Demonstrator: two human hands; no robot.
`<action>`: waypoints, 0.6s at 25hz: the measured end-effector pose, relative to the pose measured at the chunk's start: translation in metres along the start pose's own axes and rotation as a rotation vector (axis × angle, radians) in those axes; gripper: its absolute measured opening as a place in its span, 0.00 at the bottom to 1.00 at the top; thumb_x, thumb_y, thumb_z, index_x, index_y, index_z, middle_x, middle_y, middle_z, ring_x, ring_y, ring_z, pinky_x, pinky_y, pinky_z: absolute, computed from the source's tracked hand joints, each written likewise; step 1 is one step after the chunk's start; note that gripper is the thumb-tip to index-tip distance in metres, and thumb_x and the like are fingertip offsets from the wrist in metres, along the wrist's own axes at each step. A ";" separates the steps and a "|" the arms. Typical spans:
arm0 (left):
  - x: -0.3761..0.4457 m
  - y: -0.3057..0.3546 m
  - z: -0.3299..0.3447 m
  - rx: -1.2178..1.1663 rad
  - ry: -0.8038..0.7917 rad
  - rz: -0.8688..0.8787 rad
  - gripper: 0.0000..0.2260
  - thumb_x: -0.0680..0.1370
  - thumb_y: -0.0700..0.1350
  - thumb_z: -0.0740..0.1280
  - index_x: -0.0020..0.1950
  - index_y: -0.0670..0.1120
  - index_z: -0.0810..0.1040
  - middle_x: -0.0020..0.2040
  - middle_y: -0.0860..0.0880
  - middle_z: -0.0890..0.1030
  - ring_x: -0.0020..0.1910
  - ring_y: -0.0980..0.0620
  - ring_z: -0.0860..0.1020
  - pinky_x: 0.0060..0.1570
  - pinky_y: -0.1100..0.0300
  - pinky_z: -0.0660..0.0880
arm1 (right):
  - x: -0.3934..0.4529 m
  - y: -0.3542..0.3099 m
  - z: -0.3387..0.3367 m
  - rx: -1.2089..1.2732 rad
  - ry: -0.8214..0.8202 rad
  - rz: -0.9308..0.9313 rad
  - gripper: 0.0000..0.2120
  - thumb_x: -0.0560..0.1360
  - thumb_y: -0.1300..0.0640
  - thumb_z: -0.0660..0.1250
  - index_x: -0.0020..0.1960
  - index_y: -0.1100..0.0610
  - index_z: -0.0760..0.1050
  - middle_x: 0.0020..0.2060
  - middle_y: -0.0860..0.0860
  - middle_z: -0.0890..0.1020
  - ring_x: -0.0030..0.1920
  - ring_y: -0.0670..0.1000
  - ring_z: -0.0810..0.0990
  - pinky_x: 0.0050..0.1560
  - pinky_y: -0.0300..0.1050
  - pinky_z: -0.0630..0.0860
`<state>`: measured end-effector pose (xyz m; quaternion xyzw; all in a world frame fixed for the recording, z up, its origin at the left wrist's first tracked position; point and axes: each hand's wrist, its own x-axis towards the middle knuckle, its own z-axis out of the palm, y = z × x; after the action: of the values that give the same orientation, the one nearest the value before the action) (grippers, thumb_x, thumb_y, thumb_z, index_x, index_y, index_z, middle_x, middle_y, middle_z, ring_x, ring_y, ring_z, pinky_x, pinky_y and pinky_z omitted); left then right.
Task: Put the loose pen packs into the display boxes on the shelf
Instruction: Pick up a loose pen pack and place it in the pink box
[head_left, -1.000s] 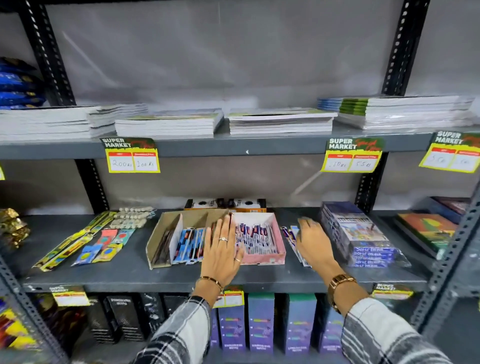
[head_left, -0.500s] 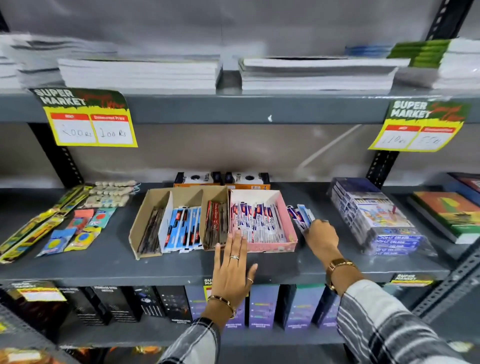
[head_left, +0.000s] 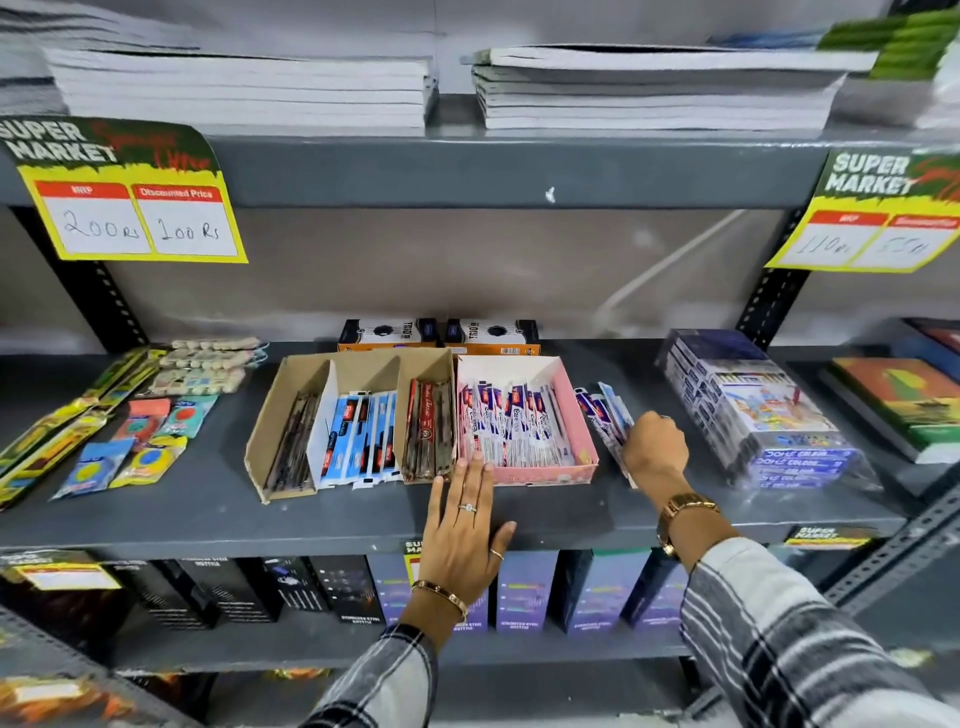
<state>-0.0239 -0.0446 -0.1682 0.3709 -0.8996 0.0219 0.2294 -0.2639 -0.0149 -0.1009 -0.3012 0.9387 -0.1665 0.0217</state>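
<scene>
A pink display box full of white-and-purple pen packs sits mid-shelf. To its left stands a brown cardboard display box with compartments holding dark pens, blue packs and red packs. Loose pen packs lie fanned on the shelf just right of the pink box. My right hand is closed around their near ends. My left hand lies flat on the shelf, fingers spread, with its fingertips at the pink box's front left corner.
A shrink-wrapped stack of colour-pencil boxes stands right of my right hand, books beyond it. Two orange-and-black boxes sit behind the display boxes. Carded erasers and stationery lie at the left. Notebook stacks fill the shelf above.
The view has moved closer to the shelf. My left hand slid back from the boxes to the shelf in front. My right hand closed on the loose packs.
</scene>
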 end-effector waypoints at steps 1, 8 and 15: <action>0.000 -0.001 0.000 0.007 -0.003 -0.003 0.33 0.81 0.58 0.37 0.70 0.36 0.63 0.72 0.38 0.64 0.74 0.49 0.40 0.69 0.50 0.43 | 0.000 0.001 -0.001 0.007 0.015 -0.004 0.13 0.73 0.66 0.63 0.57 0.69 0.73 0.57 0.65 0.78 0.58 0.65 0.78 0.56 0.52 0.76; -0.005 -0.005 -0.004 0.071 -0.036 0.007 0.31 0.79 0.61 0.36 0.75 0.42 0.38 0.74 0.40 0.58 0.72 0.52 0.31 0.69 0.51 0.41 | 0.002 -0.012 -0.016 0.459 0.182 0.022 0.11 0.74 0.69 0.61 0.50 0.66 0.81 0.50 0.66 0.83 0.53 0.64 0.80 0.53 0.51 0.76; -0.018 -0.006 -0.020 0.025 -0.108 -0.032 0.32 0.78 0.63 0.35 0.74 0.43 0.36 0.70 0.40 0.67 0.74 0.47 0.55 0.69 0.52 0.45 | -0.005 -0.030 -0.035 0.933 0.064 0.049 0.09 0.74 0.69 0.65 0.52 0.67 0.80 0.47 0.63 0.84 0.43 0.50 0.76 0.54 0.46 0.74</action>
<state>-0.0011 -0.0331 -0.1590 0.3886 -0.9043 0.0094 0.1763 -0.2480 -0.0250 -0.0582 -0.2317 0.7705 -0.5795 0.1297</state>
